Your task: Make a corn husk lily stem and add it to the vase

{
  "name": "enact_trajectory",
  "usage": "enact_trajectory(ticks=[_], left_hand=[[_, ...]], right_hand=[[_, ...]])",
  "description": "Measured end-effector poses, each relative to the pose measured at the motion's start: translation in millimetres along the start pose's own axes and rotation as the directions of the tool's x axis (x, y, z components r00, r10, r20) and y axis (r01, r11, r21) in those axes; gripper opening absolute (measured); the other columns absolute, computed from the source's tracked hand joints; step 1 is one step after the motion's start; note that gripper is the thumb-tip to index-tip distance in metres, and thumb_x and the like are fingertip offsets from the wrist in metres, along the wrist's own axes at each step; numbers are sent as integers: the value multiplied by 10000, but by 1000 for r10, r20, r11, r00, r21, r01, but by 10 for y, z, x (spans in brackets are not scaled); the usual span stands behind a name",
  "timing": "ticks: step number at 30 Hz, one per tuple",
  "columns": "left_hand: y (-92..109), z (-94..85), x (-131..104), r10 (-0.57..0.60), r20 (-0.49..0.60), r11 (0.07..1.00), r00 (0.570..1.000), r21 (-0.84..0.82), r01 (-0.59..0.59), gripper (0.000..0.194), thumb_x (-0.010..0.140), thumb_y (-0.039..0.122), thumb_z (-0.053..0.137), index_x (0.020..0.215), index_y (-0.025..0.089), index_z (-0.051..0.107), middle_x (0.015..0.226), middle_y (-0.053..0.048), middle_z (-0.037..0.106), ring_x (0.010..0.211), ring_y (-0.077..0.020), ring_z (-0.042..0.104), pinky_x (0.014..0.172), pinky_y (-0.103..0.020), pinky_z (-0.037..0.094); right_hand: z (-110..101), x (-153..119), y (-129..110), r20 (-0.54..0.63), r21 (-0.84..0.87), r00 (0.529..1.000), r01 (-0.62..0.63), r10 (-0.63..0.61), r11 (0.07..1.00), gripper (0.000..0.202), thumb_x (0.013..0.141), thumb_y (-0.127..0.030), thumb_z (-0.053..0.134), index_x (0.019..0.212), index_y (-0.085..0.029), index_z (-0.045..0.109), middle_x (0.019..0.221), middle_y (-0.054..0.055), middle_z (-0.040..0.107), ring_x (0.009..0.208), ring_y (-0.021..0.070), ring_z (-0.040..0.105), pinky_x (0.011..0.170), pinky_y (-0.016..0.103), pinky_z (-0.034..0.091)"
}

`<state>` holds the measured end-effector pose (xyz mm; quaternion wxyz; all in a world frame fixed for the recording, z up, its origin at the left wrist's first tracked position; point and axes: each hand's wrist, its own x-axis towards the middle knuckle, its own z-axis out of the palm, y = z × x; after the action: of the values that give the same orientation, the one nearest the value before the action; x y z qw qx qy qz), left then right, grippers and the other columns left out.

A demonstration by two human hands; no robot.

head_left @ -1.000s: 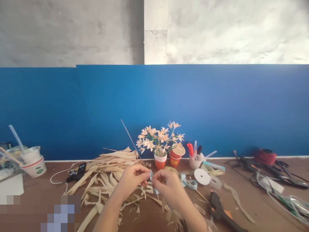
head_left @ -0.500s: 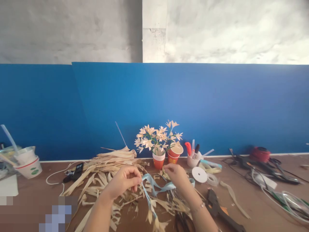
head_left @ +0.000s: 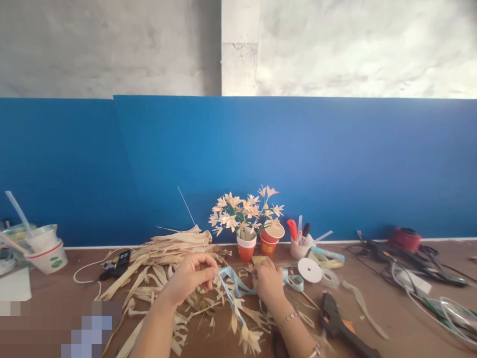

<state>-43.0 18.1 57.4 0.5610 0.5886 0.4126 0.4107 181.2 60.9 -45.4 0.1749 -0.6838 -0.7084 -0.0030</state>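
Observation:
My left hand (head_left: 196, 278) is closed in a pinch on the upper end of a stem wrapped in light blue ribbon. From it the stem slants down to pale husk flowers (head_left: 249, 339) at its lower end. Over the blue ribbon (head_left: 233, 279), my right hand (head_left: 267, 281) has its fingers curled downward, and the ribbon shows on both sides of it. Whether those fingers grip the ribbon is hidden. Behind my hands, a bunch of pale flowers (head_left: 242, 209) stands in a stack of paper cups (head_left: 246, 250).
Dried husks (head_left: 167, 248) cover the table's left middle. A red cup (head_left: 270, 241), a pen cup (head_left: 299, 247), a white spool (head_left: 309, 270) and a black glue gun (head_left: 341, 323) lie to the right. Cables (head_left: 395, 268) are far right, and a white cup (head_left: 48, 258) is far left.
My right hand has moved slightly down and turned its back up over the ribbon. The ribbon has shifted, and the flowers on the stem hang a little further right. My left hand keeps its pinch.

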Motion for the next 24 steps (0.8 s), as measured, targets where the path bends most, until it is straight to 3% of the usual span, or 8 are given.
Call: enact_trajectory(ticks=[4,10,13,18,19,22,24], left_hand=[[1,-4,-7,10,-19,999,1000,-30,-10,255,636,363,730,625,153,587,434,31,555,414,-85,481,458,-194,374],[-56,25,42,5,-25,997,1000,-79,-7,263,625,366,733,618,146,591,428,35,538,398,-77,464,436,-186,350],[-75,61,68,-24,-38,994,999,-109,19,260,627,360,730,622,141,590,423,33,535,400,-71,459,435,-179,343],[-44,136,85,-91,-78,979,993,-188,75,247,598,320,750,606,138,583,451,36,530,415,-69,474,416,-169,325],[-36,150,87,-103,-79,975,992,-205,85,246,591,313,755,604,136,585,459,38,527,414,-66,473,411,-168,320],[-24,186,91,-123,-77,963,989,-248,101,253,579,307,767,599,130,587,482,42,522,408,-56,461,398,-165,311],[-24,208,92,-127,-71,961,989,-257,105,262,585,319,766,597,129,586,482,39,526,408,-53,455,398,-163,309]], right_hand=[[-3,-6,2,-11,16,1000,16,-16,1000,119,669,-119,570,738,-182,644,843,94,663,967,271,525,721,325,272],[-149,19,-33,-42,138,999,-18,24,990,108,673,-110,515,677,-183,595,743,34,651,812,198,556,703,303,261],[-293,58,-40,-2,377,999,-49,54,925,60,643,-137,521,637,-182,561,665,3,619,702,175,548,664,287,286],[-492,85,-89,105,730,994,-61,-24,680,45,664,-213,500,654,-182,531,607,-9,592,599,149,543,582,252,368],[-527,71,-116,109,798,993,-58,-50,600,67,678,-238,502,685,-182,540,623,-7,606,608,147,552,589,250,385],[-636,-5,-233,103,968,989,-75,-106,241,140,678,-304,580,744,-182,560,662,12,646,641,154,571,606,253,402],[-708,-66,-324,101,990,988,-88,-115,113,183,657,-328,641,733,-187,551,666,19,655,644,161,576,590,253,399]])
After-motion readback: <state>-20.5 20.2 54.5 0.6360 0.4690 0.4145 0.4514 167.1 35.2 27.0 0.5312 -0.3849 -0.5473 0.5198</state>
